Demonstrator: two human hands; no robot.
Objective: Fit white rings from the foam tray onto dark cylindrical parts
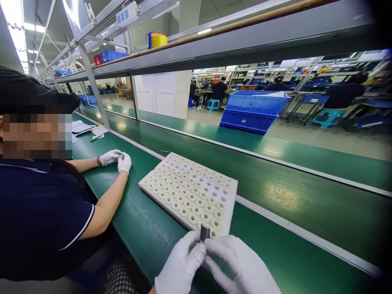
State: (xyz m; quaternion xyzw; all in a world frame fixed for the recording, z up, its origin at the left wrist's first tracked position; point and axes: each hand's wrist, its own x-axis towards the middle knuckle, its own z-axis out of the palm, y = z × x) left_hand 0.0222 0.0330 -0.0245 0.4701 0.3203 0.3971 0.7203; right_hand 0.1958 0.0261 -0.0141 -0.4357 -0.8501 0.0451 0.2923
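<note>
A small dark cylindrical part [204, 233] stands upright at the near edge of the scene, pinched between the fingertips of both gloved hands. The left hand [180, 263] closes on it from the left, thumb and forefinger curled in. The right hand [241, 265] grips it from the right, fingers reaching over. Held by its lower end, the part keeps its top free and in plain sight, probably so it can be looked over or turned. White gloves likely keep the part clean.

Just beyond the fingers lies a white foam tray [188, 192], set at an angle on the green tabletop [147, 228], with its near corner close to the hands. Its holes hold rows of pale ring-shaped parts [196, 209], while the far rows look mostly empty. Each hole takes one piece, which keeps the pieces apart and easy to count, and the tray lies within easy reach.

To the left, a co-worker in a dark shirt rests both forearms on the tabletop, gloved hands [118, 160] brought together around something small; what it is cannot be made out. Papers [82, 128] lie farther along. Across the green conveyor belt [306, 196], a blue crate [254, 111] sits on the far strip, and other people sit well beyond.
</note>
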